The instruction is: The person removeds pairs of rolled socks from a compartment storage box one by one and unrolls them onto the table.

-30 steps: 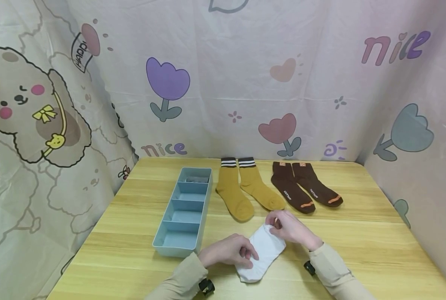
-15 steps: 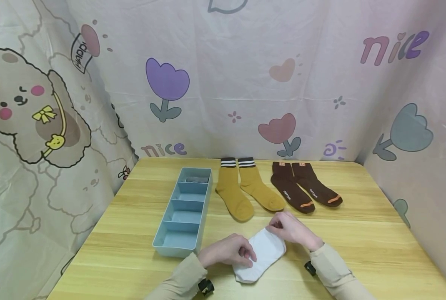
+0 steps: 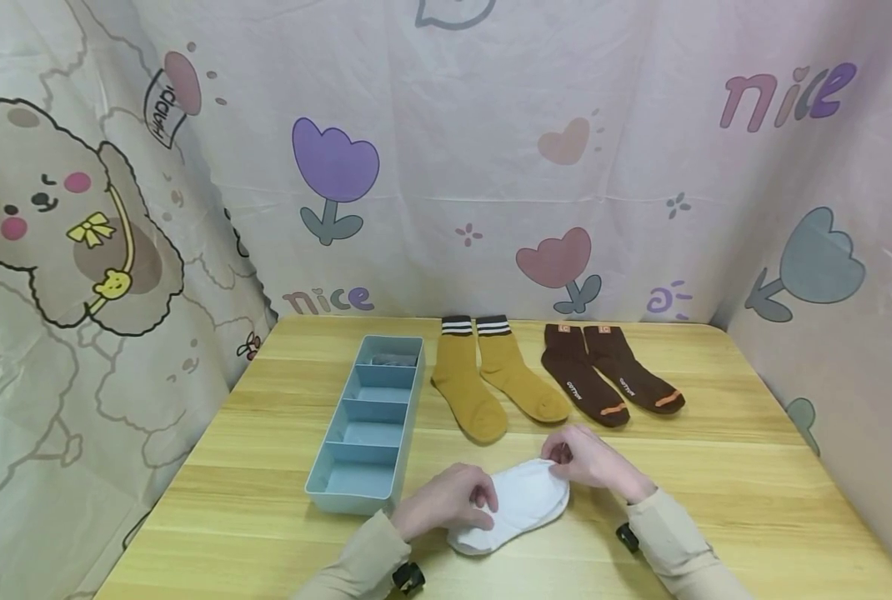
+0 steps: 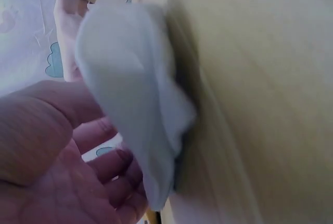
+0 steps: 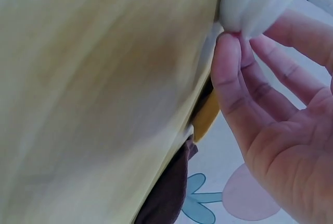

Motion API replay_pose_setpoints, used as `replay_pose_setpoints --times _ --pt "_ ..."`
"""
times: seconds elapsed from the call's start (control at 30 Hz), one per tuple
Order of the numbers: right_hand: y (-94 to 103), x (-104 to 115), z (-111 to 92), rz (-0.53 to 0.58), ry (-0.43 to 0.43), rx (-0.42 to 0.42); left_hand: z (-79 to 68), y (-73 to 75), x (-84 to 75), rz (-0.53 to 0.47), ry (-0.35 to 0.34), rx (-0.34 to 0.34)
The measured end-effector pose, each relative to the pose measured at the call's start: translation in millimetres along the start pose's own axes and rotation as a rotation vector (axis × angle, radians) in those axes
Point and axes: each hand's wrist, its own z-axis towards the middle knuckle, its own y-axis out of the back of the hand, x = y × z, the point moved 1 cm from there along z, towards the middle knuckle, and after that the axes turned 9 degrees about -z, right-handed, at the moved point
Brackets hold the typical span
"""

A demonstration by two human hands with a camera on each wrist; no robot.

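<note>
A pair of white socks [image 3: 524, 498], one layer over the other, lies near the front middle of the table. My left hand [image 3: 449, 500] pinches the left end between thumb and fingers. At the upper right end, my right hand [image 3: 590, 460] pinches the fabric. In the left wrist view, the white sock fabric [image 4: 125, 73] hangs from my left hand [image 4: 57, 151] and hides some fingertips. The right wrist view shows white fabric [image 5: 250, 2] between the thumb and fingertips of my right hand [image 5: 283, 109].
A blue-grey divided box [image 3: 403, 467] stands left of the socks, with something dark [image 3: 393, 360] in its far compartment. Mustard socks [image 3: 467, 392] with striped cuffs lie behind my hands. Brown socks [image 3: 584, 379] lie to their right. A printed curtain [image 3: 446, 150] hangs behind the table.
The white socks have turned closer to level, their left end shifting left and a lower layer now showing. My left hand has moved slightly left, my right hand slightly right.
</note>
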Motion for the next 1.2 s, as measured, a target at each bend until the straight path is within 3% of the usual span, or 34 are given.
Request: replay_pose_setpoints --times 0.23,0.37,0.47,0.7,0.97,1.2 --pt "1.2 2 -2 0.024 0.056 0.071 -5.6 5.6 3.1 0.095 0.027 -0.065" --pt "-1.0 4 -4 0.062 0.042 0.145 -10.8 9.0 3.7 0.146 0.042 -0.110" --pt "-3.7 8 -5 0.095 0.026 0.189 -13.8 10.4 4.0 0.188 0.034 -0.150" --pt "-9.4 17 -5 0.099 0.080 0.232 -16.3 11.0 3.8 0.287 -0.021 -0.205" --pt "-14.0 19 -2 0.143 0.073 0.230 -15.1 9.4 6.7 0.253 0.004 -0.249" --pt "-17.3 26 1 0.178 0.064 0.241 -12.7 8.1 10.5 0.177 -0.048 -0.352"
